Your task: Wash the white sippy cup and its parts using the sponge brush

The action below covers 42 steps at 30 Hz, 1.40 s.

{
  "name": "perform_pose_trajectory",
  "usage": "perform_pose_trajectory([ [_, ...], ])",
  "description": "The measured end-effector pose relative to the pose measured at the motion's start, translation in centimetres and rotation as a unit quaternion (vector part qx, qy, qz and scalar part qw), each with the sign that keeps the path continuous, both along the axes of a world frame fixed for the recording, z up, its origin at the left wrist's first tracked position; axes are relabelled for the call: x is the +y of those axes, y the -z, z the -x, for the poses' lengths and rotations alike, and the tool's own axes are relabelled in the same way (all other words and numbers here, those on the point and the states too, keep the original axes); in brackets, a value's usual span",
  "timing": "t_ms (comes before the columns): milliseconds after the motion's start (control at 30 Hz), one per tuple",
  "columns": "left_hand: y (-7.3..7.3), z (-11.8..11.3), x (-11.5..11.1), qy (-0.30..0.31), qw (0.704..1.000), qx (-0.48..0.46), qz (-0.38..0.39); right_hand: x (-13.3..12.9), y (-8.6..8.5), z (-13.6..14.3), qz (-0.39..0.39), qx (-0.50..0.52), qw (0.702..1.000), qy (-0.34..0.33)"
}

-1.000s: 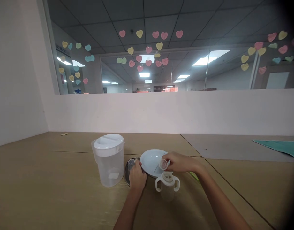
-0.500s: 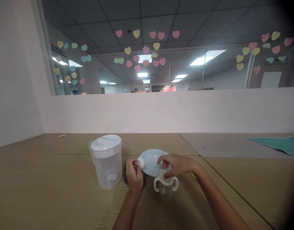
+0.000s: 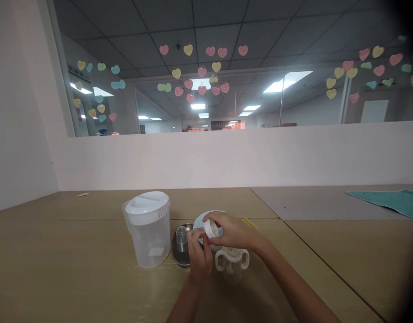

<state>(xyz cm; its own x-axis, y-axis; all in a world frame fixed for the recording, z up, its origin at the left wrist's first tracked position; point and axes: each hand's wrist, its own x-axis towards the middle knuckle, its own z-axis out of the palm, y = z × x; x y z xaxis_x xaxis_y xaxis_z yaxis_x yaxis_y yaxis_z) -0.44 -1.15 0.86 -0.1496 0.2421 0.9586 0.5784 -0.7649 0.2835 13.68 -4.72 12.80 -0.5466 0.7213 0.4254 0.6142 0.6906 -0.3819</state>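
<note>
As the right hand [image 3: 230,232] leaves the cup [image 3: 233,268] below, it grasps the ring [image 3: 210,229]; whether the left hand [image 3: 200,255], alongside, grasps too, I cannot tell.

The cap [image 3: 210,229], the jug lid [image 3: 147,203] and the cup handles [image 3: 217,259] are white; the counter [image 3: 92,269] is brown; the cloth [image 3: 394,202] is teal.

Counts: two hands, my left hand [image 3: 200,260] and my right hand [image 3: 235,231]; one white ring [image 3: 208,229]; one cup [image 3: 233,269], bearing two handles [image 3: 245,259]; one clear cap [image 3: 181,236]; one dark tray [image 3: 181,259]; one plate [image 3: 198,221]; one lidded pitcher [image 3: 150,237]; one teal cloth [image 3: 391,199]. In the notes' middle cluster, I count five hearts [image 3: 210,51] in the top row: four pink, one yellow.
</note>
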Motion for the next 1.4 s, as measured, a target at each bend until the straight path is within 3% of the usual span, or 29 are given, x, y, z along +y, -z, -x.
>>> perform_pose_trajectory([
  [133, -0.7, -0.4, -0.4, 0.047, 0.991, -0.061, 0.112, -0.1, 0.1, 0.7, -0.056, -0.033, 0.997, 0.047],
  [333, -1.1, -0.7, 0.4, 0.219, 0.948, -0.110, 0.205, 1.1, 0.9, 0.9, -0.113, -0.133, 0.975, 0.139],
  [567, -1.9, 0.1, -0.2, 0.189, 0.959, -0.045, 0.205, 0.9, 0.5, 0.4, -0.105, -0.140, 0.975, 0.137],
  [733, -2.8, 0.0, -0.6, 0.232, 0.940, 0.016, 0.249, 1.0, -0.1, -0.9, -0.069, -0.121, 0.983, 0.122],
  [867, -2.9, -0.5, -0.4, 0.249, 0.930, 0.024, 0.270, 1.8, 0.0, -1.9, -0.046, -0.089, 0.989, 0.112],
  [1133, -3.2, -0.8, -0.9, 0.213, 0.939, 0.005, 0.270, 2.6, 0.0, -2.0, -0.084, -0.047, 0.990, 0.108],
  [1267, -3.2, -0.1, -0.4, 0.272, 0.920, -0.044, 0.279, 2.2, 0.0, -1.6, -0.091, -0.016, 0.993, 0.079],
  [1400, -2.7, 0.5, 0.7, 0.372, 0.867, -0.096, 0.317, 1.5, 0.1, -1.1, -0.086, -0.006, 0.994, 0.066],
])
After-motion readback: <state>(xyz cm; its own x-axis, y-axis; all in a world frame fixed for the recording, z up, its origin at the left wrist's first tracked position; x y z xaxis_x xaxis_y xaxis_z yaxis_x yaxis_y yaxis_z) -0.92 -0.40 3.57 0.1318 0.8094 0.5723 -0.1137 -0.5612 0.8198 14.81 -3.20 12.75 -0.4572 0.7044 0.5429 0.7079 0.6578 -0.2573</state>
